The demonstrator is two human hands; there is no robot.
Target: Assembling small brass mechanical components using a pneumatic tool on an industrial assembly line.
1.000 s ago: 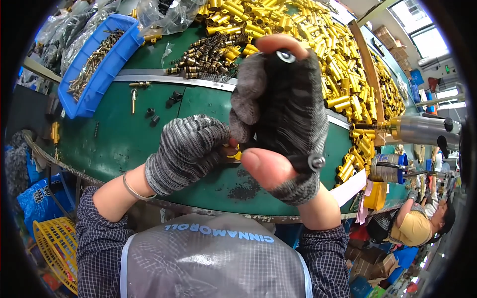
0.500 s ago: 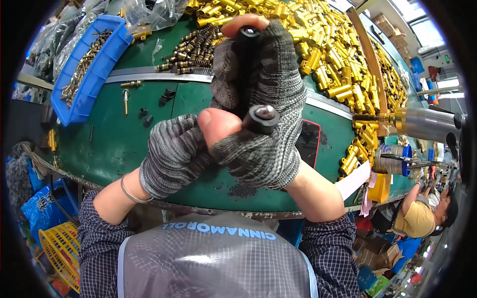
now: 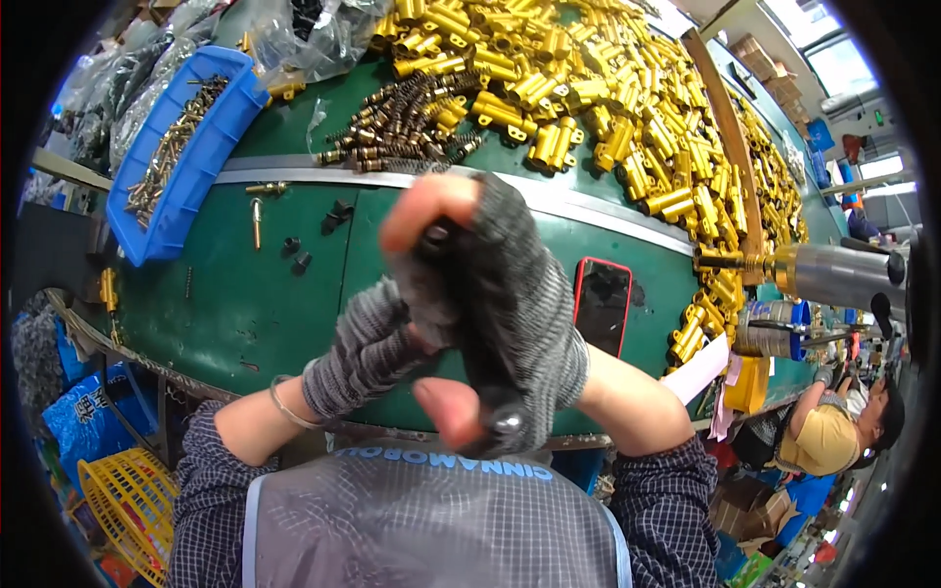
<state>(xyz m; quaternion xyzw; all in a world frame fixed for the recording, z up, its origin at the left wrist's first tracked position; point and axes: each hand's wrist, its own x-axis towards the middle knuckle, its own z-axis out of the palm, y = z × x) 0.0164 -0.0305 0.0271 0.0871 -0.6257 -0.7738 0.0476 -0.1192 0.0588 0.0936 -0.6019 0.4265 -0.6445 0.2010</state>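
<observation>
My right hand (image 3: 529,304), in a grey knit glove with bare fingertips, curls round black cylindrical parts. One round black end (image 3: 436,237) shows by the bent forefinger, and a black piece with a shiny metal tip (image 3: 506,423) sits beside the thumb. Motion blur and the glove hide how these parts join. My left hand (image 3: 368,343), gloved alike, is closed against the right palm; its fingertips are hidden behind the right hand. Beyond both hands lies a heap of dark spring-wrapped rods (image 3: 412,122) beside many gold tubular housings (image 3: 647,127).
A blue tray (image 3: 211,152) of metal pins stands far left. Small black caps (image 3: 296,257) and a loose pin (image 3: 257,223) lie on the green bench (image 3: 235,323). Right are a red-edged phone (image 3: 602,306) and a metal cylindrical tool (image 3: 833,274). Another person (image 3: 833,421) sits further right.
Both hands have come down and closer to my body, the right one turning so the metal-tipped black piece sits lower. The phone and the dark rods show more fully.
</observation>
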